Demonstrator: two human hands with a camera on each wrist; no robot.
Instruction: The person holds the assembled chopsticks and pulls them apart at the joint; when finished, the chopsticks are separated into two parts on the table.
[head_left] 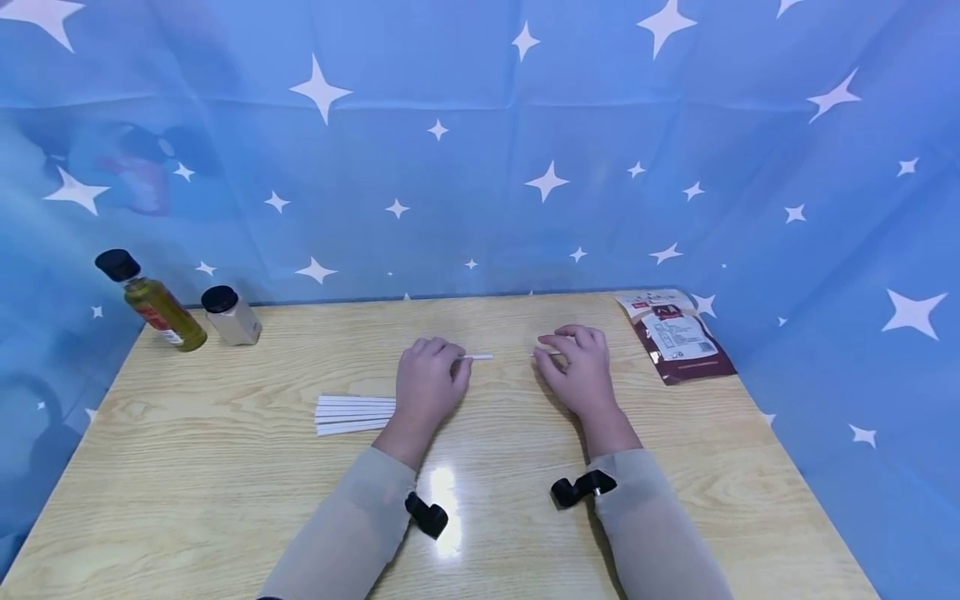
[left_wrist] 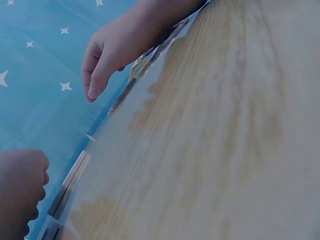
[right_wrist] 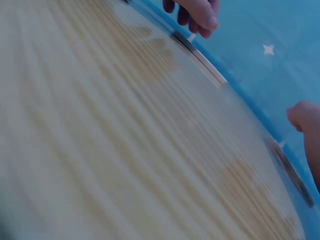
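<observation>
Left grip [head_left: 431, 375] nearly closed, pinching white stick [head_left: 482, 357].

Bottle [head_left: 167, 313]: yellow-green liquid, black cap, red-and-white label; standing at the table's far left. Jar [head_left: 237, 325]: pale, black lid; upright just beside the bottle. Packet [head_left: 678, 340]: maroon and white, printed panel; lying at the far right corner. Table [head_left: 225, 517]: light wood grain. Backdrop cloth [head_left: 480, 200]: blue, white four-pointed stars.

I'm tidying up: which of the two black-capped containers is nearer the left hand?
The short, pale jar. The other, a taller, olive-green bottle with some red on its front, stands beyond it, farther from the left hand.
</observation>
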